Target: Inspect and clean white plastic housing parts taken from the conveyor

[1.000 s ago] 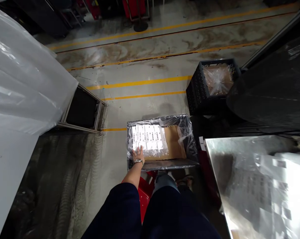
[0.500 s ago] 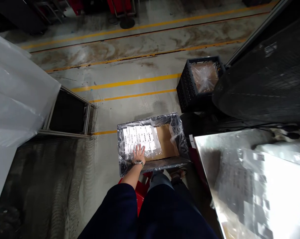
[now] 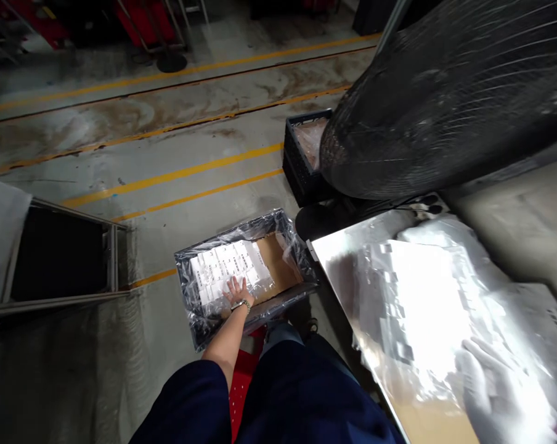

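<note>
Grey floor; lined crate containing white packets, likely light, slippery, best lifted by edges. Left hand: spread over them, gripping nothing. Pale hand, over table (owner, grip unclear).

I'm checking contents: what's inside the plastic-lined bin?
White packets and brown cardboard, within clear lining. The left hand covers some packets; anything beneath the cardboard is hidden.
</note>
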{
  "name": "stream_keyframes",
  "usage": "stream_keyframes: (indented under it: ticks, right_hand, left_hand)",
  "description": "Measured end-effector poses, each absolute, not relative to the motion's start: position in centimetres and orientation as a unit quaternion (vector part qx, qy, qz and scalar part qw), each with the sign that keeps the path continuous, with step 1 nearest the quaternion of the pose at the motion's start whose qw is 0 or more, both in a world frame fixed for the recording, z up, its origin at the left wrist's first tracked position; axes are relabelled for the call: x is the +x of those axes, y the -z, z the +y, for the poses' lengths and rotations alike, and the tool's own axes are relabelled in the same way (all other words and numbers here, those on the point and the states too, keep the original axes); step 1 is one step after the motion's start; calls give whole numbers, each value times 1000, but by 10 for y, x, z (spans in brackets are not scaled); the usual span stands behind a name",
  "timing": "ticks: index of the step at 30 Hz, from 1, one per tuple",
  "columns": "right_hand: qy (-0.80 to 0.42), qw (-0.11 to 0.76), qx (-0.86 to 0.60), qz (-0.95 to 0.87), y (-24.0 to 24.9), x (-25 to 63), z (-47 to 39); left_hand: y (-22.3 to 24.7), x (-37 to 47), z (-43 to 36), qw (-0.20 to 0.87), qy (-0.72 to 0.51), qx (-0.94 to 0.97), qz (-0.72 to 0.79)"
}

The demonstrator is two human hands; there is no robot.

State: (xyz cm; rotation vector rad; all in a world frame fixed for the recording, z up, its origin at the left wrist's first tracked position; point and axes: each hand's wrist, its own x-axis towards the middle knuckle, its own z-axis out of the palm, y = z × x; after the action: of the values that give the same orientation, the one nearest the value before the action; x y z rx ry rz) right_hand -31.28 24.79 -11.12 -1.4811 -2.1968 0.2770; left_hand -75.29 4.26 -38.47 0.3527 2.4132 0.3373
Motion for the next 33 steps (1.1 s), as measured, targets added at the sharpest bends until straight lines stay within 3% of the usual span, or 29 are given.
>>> stream_keyframes:
  ticks: [7,12,17,21,33]
  right_hand:
    - [-73,215,-470,-853,112,-310,250]
    - [-109,239,-474,-841,113,-312,249]
    - [-141,334,-493,-791,118,-302,250]
    - [-171,402,-572,-695,121,-287,256]
    - [-375,407,-522,-649,114,-283,240]
  left_hand:
    - [326,-701,121,332,-268,125,896]
    - [249,-629,183,431,-435,194,766]
    - [183,-555,216,514,-525,247,633]
    - [155,-522,227,540,-572,184,589]
    - [119,-509,234,497,-469,104,723]
